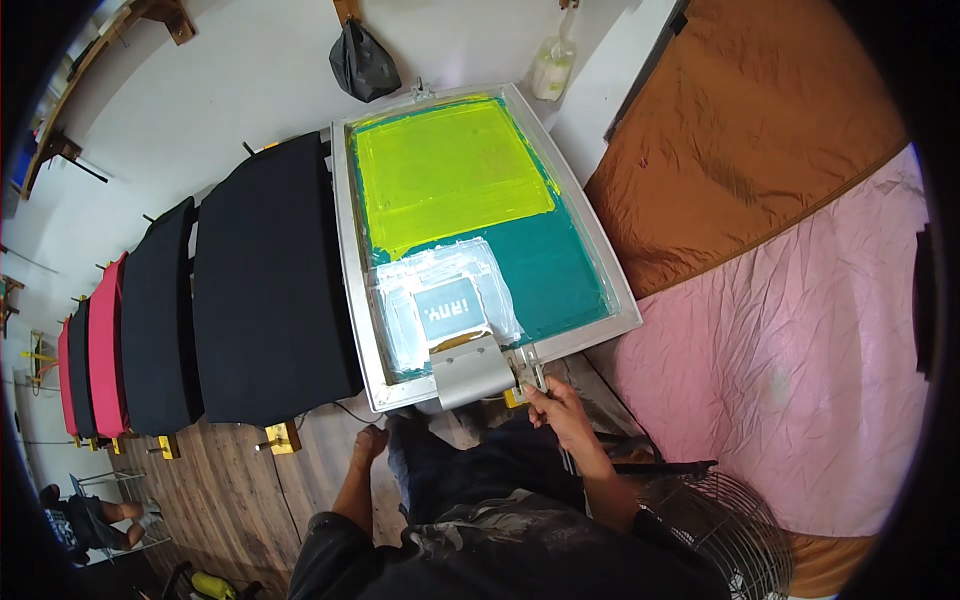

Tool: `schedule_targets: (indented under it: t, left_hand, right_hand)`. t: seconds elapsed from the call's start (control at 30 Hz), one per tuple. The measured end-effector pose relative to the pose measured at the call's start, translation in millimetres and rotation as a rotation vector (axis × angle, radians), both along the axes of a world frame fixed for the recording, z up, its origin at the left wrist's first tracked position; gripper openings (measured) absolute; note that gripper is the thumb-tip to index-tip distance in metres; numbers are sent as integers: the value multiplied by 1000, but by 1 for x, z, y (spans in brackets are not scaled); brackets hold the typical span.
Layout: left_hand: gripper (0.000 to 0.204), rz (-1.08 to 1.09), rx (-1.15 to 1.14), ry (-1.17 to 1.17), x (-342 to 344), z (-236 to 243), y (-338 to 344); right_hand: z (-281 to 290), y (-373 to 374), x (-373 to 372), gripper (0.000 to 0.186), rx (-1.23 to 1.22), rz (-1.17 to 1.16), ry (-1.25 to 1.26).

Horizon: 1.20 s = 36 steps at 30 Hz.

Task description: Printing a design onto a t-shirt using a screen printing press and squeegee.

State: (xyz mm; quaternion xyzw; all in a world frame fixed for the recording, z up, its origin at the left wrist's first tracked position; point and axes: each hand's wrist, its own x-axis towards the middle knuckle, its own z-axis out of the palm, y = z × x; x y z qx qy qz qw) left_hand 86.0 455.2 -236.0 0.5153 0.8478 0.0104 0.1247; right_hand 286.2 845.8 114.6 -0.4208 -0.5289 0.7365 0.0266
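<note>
A screen-print frame [625, 310] lies before me, its teal mesh [550, 275] bearing a large lime-yellow patch [450, 170] at the far half and white smears [400, 300] around pale lettering at the near left. A bent silver plate [470, 370] sits over the frame's near edge. My right hand [555, 410] is closed around the metal clamp [532, 370] just right of that plate. Below the frame's near-left corner, my left hand [368, 440] is curled closed and touches no part of the frame; what it holds, if anything, is hidden.
Boards with black fabric [260, 280] and red fabric [105, 340] line up leftward. Brown [740, 130] and pink [760, 380] sheets drape at right, above a wire-caged fan [725, 530]. Another person [90, 520] is at lower left. A black bag [362, 65] hangs on the wall.
</note>
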Motion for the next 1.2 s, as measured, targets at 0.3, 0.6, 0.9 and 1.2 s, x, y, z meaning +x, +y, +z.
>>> schedule_targets:
  t: [0.3, 0.6, 0.9, 1.2]
  left_hand:
    - [33, 356, 53, -676, 40, 352, 140]
    - [80, 53, 490, -269, 21, 429, 228]
    - [72, 12, 381, -228, 27, 353, 231]
    - [31, 160, 341, -390, -6, 381, 262]
  right_hand:
    - [-23, 7, 14, 21, -125, -11, 167]
    - [-21, 15, 18, 34, 178, 195, -12]
    - [99, -11, -63, 57, 1389, 743, -24]
    - [43, 25, -122, 39, 1271, 926, -30]
